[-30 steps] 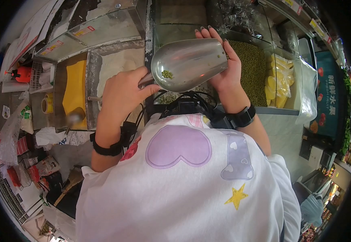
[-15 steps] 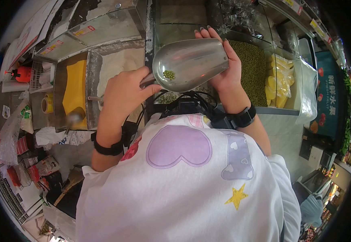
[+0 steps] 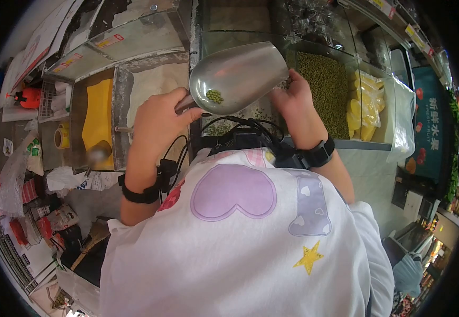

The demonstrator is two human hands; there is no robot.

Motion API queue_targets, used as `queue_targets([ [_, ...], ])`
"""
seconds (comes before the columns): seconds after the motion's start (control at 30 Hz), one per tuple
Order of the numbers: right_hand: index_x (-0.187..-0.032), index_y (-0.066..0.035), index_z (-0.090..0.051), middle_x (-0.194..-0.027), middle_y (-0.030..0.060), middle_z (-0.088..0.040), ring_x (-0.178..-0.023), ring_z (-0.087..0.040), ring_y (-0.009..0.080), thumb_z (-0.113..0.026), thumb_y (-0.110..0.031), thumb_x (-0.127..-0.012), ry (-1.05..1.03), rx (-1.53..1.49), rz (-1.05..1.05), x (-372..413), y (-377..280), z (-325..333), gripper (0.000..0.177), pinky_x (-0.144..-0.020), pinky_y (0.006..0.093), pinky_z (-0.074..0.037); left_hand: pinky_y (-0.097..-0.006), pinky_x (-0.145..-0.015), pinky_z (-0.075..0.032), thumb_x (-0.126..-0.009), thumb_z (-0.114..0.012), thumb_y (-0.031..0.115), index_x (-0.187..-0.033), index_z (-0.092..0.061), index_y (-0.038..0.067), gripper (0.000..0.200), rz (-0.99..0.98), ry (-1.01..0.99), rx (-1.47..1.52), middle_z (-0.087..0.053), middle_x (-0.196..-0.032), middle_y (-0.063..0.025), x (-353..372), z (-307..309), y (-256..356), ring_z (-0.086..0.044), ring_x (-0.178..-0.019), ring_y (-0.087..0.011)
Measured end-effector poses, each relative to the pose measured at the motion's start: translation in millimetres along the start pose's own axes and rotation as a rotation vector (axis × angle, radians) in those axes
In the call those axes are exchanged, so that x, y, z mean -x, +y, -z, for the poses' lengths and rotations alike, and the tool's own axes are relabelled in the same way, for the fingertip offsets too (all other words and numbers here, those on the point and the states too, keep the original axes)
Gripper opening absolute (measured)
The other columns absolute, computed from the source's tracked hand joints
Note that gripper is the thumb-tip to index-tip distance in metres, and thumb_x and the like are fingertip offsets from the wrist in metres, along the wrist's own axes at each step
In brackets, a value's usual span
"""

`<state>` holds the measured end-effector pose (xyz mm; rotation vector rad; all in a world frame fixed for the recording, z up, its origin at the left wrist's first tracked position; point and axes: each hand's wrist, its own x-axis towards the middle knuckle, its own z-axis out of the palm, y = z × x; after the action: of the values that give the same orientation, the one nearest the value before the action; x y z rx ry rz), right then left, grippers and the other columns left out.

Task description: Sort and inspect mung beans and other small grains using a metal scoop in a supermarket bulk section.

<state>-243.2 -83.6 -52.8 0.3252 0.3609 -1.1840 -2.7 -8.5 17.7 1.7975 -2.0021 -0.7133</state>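
Observation:
My left hand (image 3: 158, 119) is closed round the handle (image 3: 184, 104) of a metal scoop (image 3: 240, 74). The scoop lies tilted across the bins, its wide mouth toward the right. A small cluster of green beans (image 3: 214, 96) rests at its handle end. Beside the mouth is my right hand (image 3: 298, 108), with the fingers curled in toward the thumb. What they hold, if anything, is hidden. Beneath the scoop, a bin (image 3: 263, 113) shows pale contents with scattered green beans.
To the right stand a bin of green beans (image 3: 322, 95) and yellow bags (image 3: 365, 105). Bins of white powder (image 3: 158, 84) and of something yellow (image 3: 97, 113) are at left. Glass dividers (image 3: 353, 100) separate compartments. Black cables (image 3: 240, 124) hang before my chest.
The scoop has shifted slightly left and up. My right hand, stretched out under the scoop's mouth before, has come away from beneath it and its fingers have curled in.

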Motion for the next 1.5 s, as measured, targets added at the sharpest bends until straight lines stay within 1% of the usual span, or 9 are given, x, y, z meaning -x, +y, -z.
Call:
queue_targets([
  [0.03, -0.114, 0.003, -0.046, -0.116, 0.0142, -0.048, -0.111, -0.042, 0.0266, -0.027, -0.024, -0.096, 0.376, 0.068, 0.127, -0.1, 3.5, -3.6, 0.037, -0.102, 0.0415, -0.032, -0.0327, -0.055, -0.041, -0.069, -0.071, 0.022, -0.085, -0.056, 0.000, 0.031, 0.016, 0.006, 0.021, -0.055, -0.066, -0.0181, 0.2, -0.8, -3.2, -0.051, -0.057, -0.0315],
  [0.27, -0.103, 0.002, -0.048, -0.111, 0.0140, -0.049, -0.107, -0.045, 0.0235, -0.032, -0.019, -0.095, 0.174, 0.153, 0.112, 1.1, 3.2, 2.3, 0.027, -0.097, 0.0414, -0.037, -0.0322, -0.053, -0.041, -0.070, -0.071, 0.021, -0.085, -0.056, 0.000, 0.030, 0.057, -0.016, -0.038, -0.053, -0.064, -0.0186, 4.4, 0.0, -8.8, -0.048, -0.053, -0.0295],
  [0.37, -0.100, 0.000, -0.051, -0.104, 0.0135, -0.054, -0.099, -0.051, 0.0235, -0.036, -0.017, -0.093, 0.086, 0.061, 0.149, -2.2, -4.2, 7.1, 0.024, -0.091, 0.0396, -0.042, -0.0377, -0.054, -0.042, -0.069, -0.070, 0.032, -0.082, -0.059, 0.006, 0.030, 0.097, -0.011, -0.058, -0.059, -0.066, -0.0145, 6.4, 1.2, -11.9, -0.058, -0.063, -0.0333],
  [0.43, -0.097, -0.002, -0.055, -0.097, 0.0121, -0.058, -0.091, -0.056, 0.0240, -0.038, -0.018, -0.092, -0.475, -0.143, -0.213, -8.4, -16.6, 22.2, 0.024, -0.086, 0.0379, -0.046, -0.0363, -0.053, -0.042, -0.068, -0.072, 0.028, -0.082, -0.058, 0.005, 0.030, 0.106, 0.019, 0.027, -0.058, -0.065, -0.0151, 7.7, 0.5, -18.5, -0.056, -0.061, -0.0330],
  [0.53, -0.100, -0.002, -0.058, -0.102, 0.0122, -0.060, -0.097, -0.057, 0.0252, -0.040, -0.018, -0.091, -0.661, -0.202, -0.284, -11.8, -16.9, 19.4, 0.025, -0.086, 0.0380, -0.047, -0.0354, -0.053, -0.041, -0.067, -0.073, 0.027, -0.082, -0.058, 0.005, 0.031, 0.092, 0.048, 0.033, -0.056, -0.064, -0.0155, 8.9, 4.7, -16.8, -0.055, -0.059, -0.0330],
  [0.73, -0.126, 0.000, -0.042, -0.131, 0.0158, -0.044, -0.127, -0.035, 0.0296, -0.031, -0.021, -0.094, -0.511, -0.099, -0.016, 1.7, -3.6, -6.7, 0.040, -0.104, 0.0413, -0.031, -0.0361, -0.054, -0.042, -0.067, -0.073, 0.029, -0.083, -0.059, 0.006, 0.032, 0.043, 0.019, -0.017, -0.058, -0.067, -0.0147, 11.8, 9.9, -10.4, -0.057, -0.063, -0.0331],
  [0.83, -0.129, 0.001, -0.037, -0.136, 0.0161, -0.037, -0.130, -0.029, 0.0299, -0.026, -0.022, -0.095, -0.600, -0.079, -0.050, -0.8, -3.1, -3.3, 0.044, -0.108, 0.0416, -0.023, -0.0375, -0.055, -0.043, -0.068, -0.070, 0.034, -0.084, -0.059, 0.008, 0.032, 0.032, -0.009, -0.057, -0.059, -0.068, -0.0137, 10.1, 9.7, -4.7, -0.058, -0.065, -0.0330],
  [0.93, -0.129, 0.001, -0.038, -0.136, 0.0159, -0.037, -0.130, -0.029, 0.0296, -0.026, -0.023, -0.095, -0.571, -0.020, -0.041, 1.6, -1.3, -6.7, 0.044, -0.109, 0.0417, -0.021, -0.0346, -0.055, -0.043, -0.067, -0.072, 0.022, -0.084, -0.056, 0.002, 0.031, -0.016, 0.006, -0.048, -0.057, -0.069, -0.0169, 7.2, 5.6, -1.0, -0.056, -0.061, -0.0334],
  [1.5, -0.132, 0.002, -0.034, -0.137, 0.0155, -0.036, -0.131, -0.028, 0.0283, -0.024, -0.020, -0.094, -0.559, 0.053, -0.053, 5.7, 3.8, -10.4, 0.045, -0.109, 0.0411, -0.021, -0.0360, -0.055, -0.042, -0.069, -0.071, 0.032, -0.083, -0.055, 0.004, 0.035, -0.052, 0.013, -0.118, -0.058, -0.069, -0.0161, 0.2, 2.3, 8.8, -0.056, -0.064, -0.0345],
])
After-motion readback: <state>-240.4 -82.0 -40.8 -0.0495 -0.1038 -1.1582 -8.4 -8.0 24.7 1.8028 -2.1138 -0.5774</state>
